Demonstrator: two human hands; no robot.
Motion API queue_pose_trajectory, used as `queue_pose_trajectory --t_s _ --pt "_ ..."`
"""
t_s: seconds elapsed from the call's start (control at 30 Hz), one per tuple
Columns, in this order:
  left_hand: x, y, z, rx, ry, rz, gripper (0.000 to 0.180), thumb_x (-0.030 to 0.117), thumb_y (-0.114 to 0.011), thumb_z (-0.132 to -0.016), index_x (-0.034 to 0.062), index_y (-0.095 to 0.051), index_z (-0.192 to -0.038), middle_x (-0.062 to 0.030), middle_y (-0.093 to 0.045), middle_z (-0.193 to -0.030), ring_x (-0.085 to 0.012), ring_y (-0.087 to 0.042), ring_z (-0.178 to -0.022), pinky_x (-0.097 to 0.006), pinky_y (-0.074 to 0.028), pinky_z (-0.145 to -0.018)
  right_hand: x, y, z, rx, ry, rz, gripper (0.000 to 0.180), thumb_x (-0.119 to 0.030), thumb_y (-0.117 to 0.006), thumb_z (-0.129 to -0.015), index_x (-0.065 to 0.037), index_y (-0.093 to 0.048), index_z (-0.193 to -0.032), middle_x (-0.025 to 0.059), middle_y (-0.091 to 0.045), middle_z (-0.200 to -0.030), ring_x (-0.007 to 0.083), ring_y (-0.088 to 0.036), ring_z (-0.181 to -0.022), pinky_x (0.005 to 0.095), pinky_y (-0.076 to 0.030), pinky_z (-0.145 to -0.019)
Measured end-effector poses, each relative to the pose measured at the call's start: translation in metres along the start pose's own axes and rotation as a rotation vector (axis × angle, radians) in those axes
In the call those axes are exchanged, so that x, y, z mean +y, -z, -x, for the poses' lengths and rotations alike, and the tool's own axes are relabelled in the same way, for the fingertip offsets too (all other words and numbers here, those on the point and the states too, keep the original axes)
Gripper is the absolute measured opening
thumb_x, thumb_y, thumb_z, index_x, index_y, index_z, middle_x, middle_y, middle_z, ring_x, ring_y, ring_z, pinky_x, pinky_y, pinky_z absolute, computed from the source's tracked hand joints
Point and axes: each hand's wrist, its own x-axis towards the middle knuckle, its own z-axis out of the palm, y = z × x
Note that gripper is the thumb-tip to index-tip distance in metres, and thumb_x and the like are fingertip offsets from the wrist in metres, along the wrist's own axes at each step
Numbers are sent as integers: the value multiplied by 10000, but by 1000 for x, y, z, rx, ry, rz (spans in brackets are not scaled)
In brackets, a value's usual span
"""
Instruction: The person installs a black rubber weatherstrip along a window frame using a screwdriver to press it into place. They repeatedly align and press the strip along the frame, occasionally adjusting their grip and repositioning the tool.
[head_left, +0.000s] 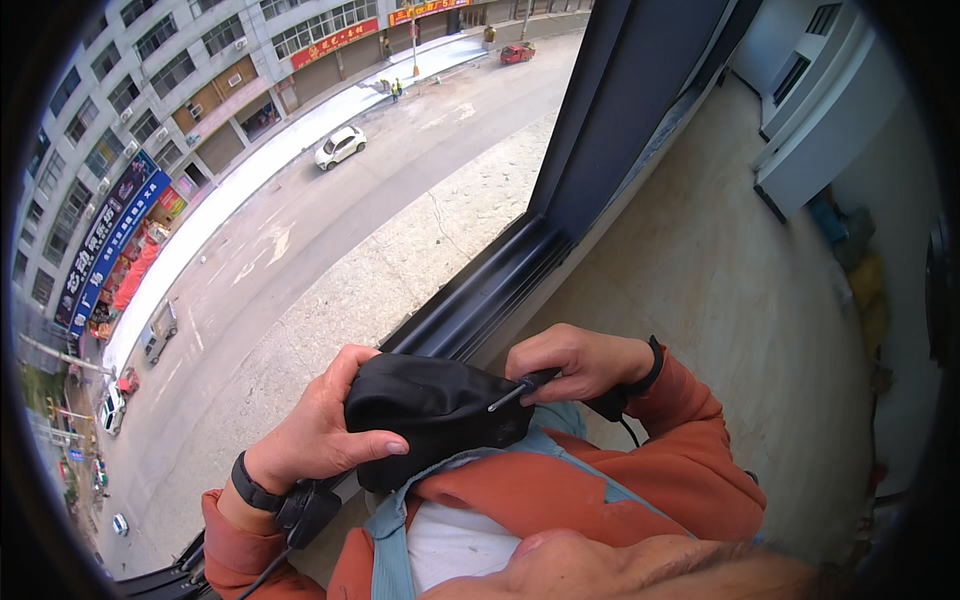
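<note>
- Blue sign (pixel 122 250): one long strip with white characters, fixed to the building (pixel 215 80) over a shopfront, down and left from the white car (pixel 341 148) on the road.
- Dark sign (pixel 100 236): bigger pale characters, same shopfront, a touch farther left of the car than the blue one.
- Red sign (pixel 335 44): light characters, on the building straight beyond the car.
- Orange-red sign (pixel 428 11): yellowish characters, on the shop row beyond the car and to its right.
- Small red poster (pixel 172 203): by a doorway left of the car; from in here I can't make out its print.
</note>
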Motion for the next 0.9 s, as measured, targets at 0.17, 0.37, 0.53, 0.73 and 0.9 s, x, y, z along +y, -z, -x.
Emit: queue_pose_trajectory --t_s 0.17,0.37,0.53,0.73,0.9 --pt "-3 -26 -50 -253 -95 -378 437 62 -795 -814 39 -607 -1207 -181 -649 -1135 -386 -674 -1030 -410 -558 -860 23 24 39 26 -77 8 136 -18 -755 -937 23 -669 -1034 140 -656 -942 339 -639 -842 392 -511 -742" --pt "0 -19 -87 -53 -223 -456 315 -59 -689 -807 31 -620 -1101 -178 -635 -896 -387 -643 -829 -388 -526 -755 18 38 46 266 -273 150 229 -12 -756 -922 -23 -671 -1135 173 -698 -977 328 -717 -829 379 -542 -714" --pt "7 -6 -87 -59 -84 -252 427 -38 -684 -883 45 -544 -1278 -147 -669 -992 -262 -671 -908 -348 -527 -828 14 38 41 389 -78 106 330 2 -754 -916 -22 -671 -1235 158 -741 -998 306 -739 -837 367 -556 -726" --pt "-11 -2 -82 -206 -34 103 725 -24 -784 -881 58 -452 -1521 -94 -660 -1254 -186 -644 -1169 -326 -492 -1044 24 38 51 281 -98 73 239 -15 -797 -875 -29 -724 -1102 125 -748 -927 296 -728 -784 355 -544 -683" --pt "-26 10 -92 -339 -140 163 923 -34 -796 -876 87 -330 -1664 -131 -590 -1419 -204 -587 -1294 -370 -457 -1112 33 29 58 362 -37 -11 171 -32 -810 -849 -10 -716 -990 115 -726 -815 289 -703 -677 352 -517 -609"
